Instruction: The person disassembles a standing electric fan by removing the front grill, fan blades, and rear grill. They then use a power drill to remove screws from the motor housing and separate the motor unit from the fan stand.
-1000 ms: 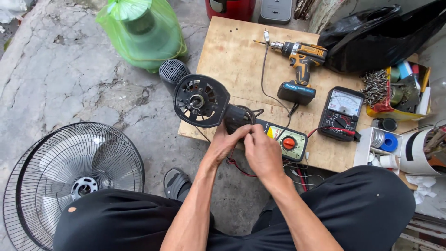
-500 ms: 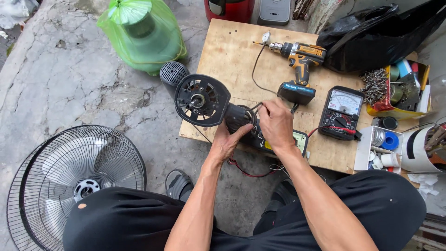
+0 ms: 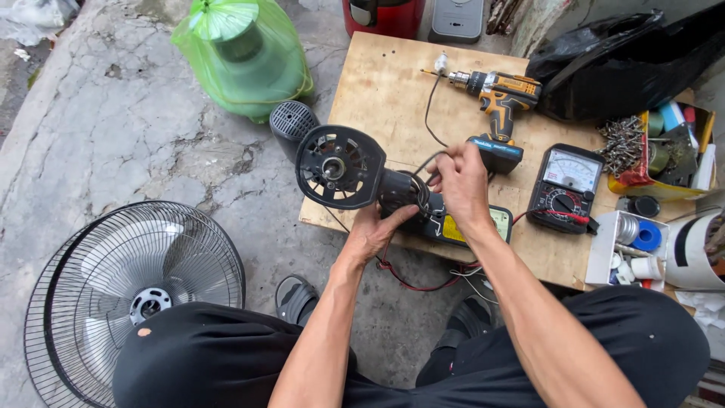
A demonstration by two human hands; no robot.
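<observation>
My left hand grips the black round plastic fan motor housing from beneath, fingers curled around its rear barrel, so the housing sits at the left front edge of the pale plywood surface, its open face turned toward the concrete. My right hand hovers just behind the housing's barrel, fingers pinched shut on a thin black wire that loops up from the motor. Directly beneath that hand, just right of the housing, lies a flat black box with a yellow label. Further right of the housing rests a black analogue multimeter with a white dial, and beyond the housing, toward the far side of the surface, an orange-and-black cordless drill lies on its side. A red wire trails off the surface edge below the housing. Left of the housing, on the cracked concrete, stands a green translucent plastic bag wrapped over a container; nearer me, lower left of the housing, lies a black wire fan guard.
</observation>
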